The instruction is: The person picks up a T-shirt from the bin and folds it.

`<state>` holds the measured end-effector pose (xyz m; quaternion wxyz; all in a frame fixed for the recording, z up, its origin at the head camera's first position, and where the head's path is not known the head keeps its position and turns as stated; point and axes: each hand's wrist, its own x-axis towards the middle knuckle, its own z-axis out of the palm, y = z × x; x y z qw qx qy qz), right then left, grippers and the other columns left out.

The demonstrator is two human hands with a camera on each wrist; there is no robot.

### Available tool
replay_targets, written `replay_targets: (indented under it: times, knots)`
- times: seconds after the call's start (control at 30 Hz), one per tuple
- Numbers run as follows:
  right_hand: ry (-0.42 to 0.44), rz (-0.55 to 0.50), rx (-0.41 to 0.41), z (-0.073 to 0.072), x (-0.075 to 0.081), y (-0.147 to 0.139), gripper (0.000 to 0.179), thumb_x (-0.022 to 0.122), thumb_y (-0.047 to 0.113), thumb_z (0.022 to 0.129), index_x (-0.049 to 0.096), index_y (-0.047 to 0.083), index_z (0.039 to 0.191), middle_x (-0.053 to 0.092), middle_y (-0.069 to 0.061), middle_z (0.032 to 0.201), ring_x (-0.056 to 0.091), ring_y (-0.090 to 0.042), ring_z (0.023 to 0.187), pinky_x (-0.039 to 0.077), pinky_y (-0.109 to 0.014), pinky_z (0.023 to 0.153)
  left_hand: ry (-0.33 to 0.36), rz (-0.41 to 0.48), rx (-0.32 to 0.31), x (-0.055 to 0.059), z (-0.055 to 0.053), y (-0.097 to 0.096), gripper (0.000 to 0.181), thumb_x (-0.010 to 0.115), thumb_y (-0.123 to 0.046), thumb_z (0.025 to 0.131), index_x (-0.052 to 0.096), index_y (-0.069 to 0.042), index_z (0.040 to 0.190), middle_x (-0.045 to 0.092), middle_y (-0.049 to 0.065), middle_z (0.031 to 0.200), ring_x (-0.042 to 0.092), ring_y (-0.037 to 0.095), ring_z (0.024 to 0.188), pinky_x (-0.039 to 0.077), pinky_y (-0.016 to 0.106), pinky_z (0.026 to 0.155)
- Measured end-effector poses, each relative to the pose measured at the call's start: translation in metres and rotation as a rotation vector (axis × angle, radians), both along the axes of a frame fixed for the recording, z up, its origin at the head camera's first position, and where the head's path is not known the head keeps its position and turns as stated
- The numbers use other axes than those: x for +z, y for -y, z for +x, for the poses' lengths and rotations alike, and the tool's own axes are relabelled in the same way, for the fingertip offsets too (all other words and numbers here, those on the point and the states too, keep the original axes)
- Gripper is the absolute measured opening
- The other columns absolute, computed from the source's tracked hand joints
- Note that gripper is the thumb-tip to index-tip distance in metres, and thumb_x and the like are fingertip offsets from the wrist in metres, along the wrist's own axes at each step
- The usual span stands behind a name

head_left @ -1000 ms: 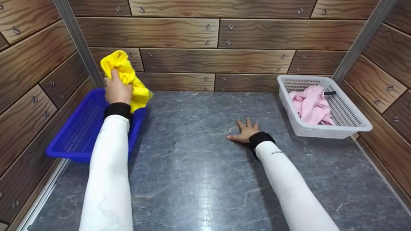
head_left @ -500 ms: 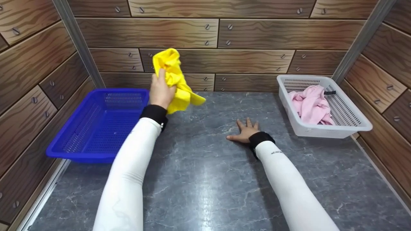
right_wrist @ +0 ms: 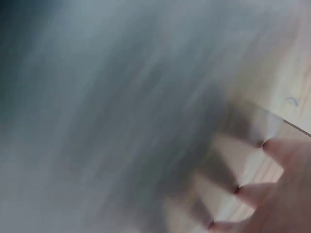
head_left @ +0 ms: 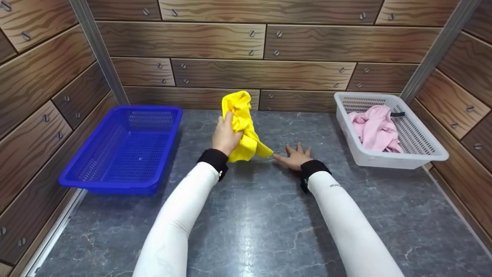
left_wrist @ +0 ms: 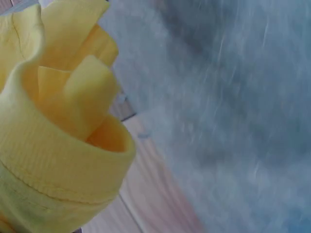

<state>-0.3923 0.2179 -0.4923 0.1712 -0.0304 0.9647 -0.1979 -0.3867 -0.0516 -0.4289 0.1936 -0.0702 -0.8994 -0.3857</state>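
My left hand [head_left: 226, 134] grips a bunched yellow cloth [head_left: 248, 143] over the middle of the desk [head_left: 246, 215], toward its back edge; I seem to have gathered the folds together so that the bundle stays in my fingers, while a loose corner hangs near the thumb of my right hand [head_left: 294, 159]. Whether that corner touches my thumb or the desk, I cannot tell. My right hand grasps nothing: its fingers are spread, the tips resting on the desk, probably to steady me. The blue basket [head_left: 111, 185] stands along the left edge, near the back corner, and the white basket [head_left: 403, 156] by the right back corner, likely to give my arms room between them. A pink cloth [head_left: 378, 130] lies crumpled inside the white basket, beside a small black strip [head_left: 398, 114].
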Motion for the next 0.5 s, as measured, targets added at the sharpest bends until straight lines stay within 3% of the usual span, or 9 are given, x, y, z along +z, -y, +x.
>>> replay_targets:
  times: [0.07, 0.13, 0.23, 0.3, 0.4, 0.5]
  knots:
    - [-0.038, -0.133, -0.014, -0.001, 0.003, 0.008, 0.096, 0.027, 0.076, 0.1, 0.02, 0.005, 0.165, 0.008, -0.029, 0.168, 0.0, -0.055, 0.153, 0.006, -0.067, 0.121, 0.022, 0.004, -0.003, -0.008, 0.001, -0.008, 0.057, 0.077, -0.014, 0.088, 0.048, -0.007, 0.136, 0.055, 0.026, 0.123, 0.063, 0.045, 0.106, 0.052, 0.055, 0.09]
    - [-0.083, -0.318, -0.033, -0.003, 0.008, 0.021, 0.088, 0.021, 0.069, 0.105, 0.028, 0.002, 0.162, 0.024, -0.027, 0.166, 0.017, -0.049, 0.153, 0.015, -0.06, 0.123, 0.041, 0.01, -0.009, -0.014, 0.002, -0.015, 0.057, 0.077, -0.014, 0.088, 0.048, -0.007, 0.136, 0.055, 0.025, 0.122, 0.063, 0.044, 0.106, 0.052, 0.054, 0.09]
    - [-0.111, -0.658, -0.075, -0.001, 0.017, 0.043, 0.077, 0.023, 0.058, 0.11, 0.039, 0.0, 0.156, 0.043, -0.024, 0.157, 0.041, -0.04, 0.144, 0.032, -0.052, 0.118, 0.093, 0.042, -0.029, -0.021, 0.003, -0.025, 0.057, 0.077, -0.014, 0.088, 0.047, -0.007, 0.136, 0.055, 0.026, 0.123, 0.062, 0.042, 0.108, 0.052, 0.052, 0.093]
    - [-0.133, -0.808, -0.07, 0.001, 0.023, 0.058, 0.069, 0.028, 0.052, 0.111, 0.045, -0.001, 0.153, 0.051, -0.023, 0.15, 0.051, -0.035, 0.135, 0.04, -0.046, 0.113, 0.142, 0.081, -0.055, -0.023, 0.003, -0.029, 0.058, 0.077, -0.016, 0.089, 0.046, -0.006, 0.137, 0.054, 0.026, 0.124, 0.061, 0.04, 0.111, 0.051, 0.05, 0.095]
    - [-0.122, -0.916, -0.039, 0.005, 0.027, 0.072, 0.063, 0.039, 0.045, 0.111, 0.046, -0.003, 0.15, 0.058, -0.023, 0.141, 0.061, -0.031, 0.122, 0.049, -0.041, 0.104, 0.211, 0.156, -0.106, -0.025, 0.001, -0.031, 0.054, 0.071, -0.027, 0.096, 0.047, -0.003, 0.139, 0.055, 0.027, 0.128, 0.059, 0.038, 0.116, 0.049, 0.047, 0.101]
    - [-0.125, -0.883, 0.007, 0.007, 0.025, 0.076, 0.061, 0.056, 0.038, 0.106, 0.045, -0.003, 0.149, 0.061, -0.023, 0.136, 0.066, -0.029, 0.113, 0.053, -0.039, 0.098, 0.249, 0.242, -0.146, -0.024, -0.002, -0.03, 0.05, 0.052, -0.04, 0.107, 0.056, 0.0, 0.138, 0.061, 0.026, 0.131, 0.059, 0.037, 0.12, 0.046, 0.045, 0.105]
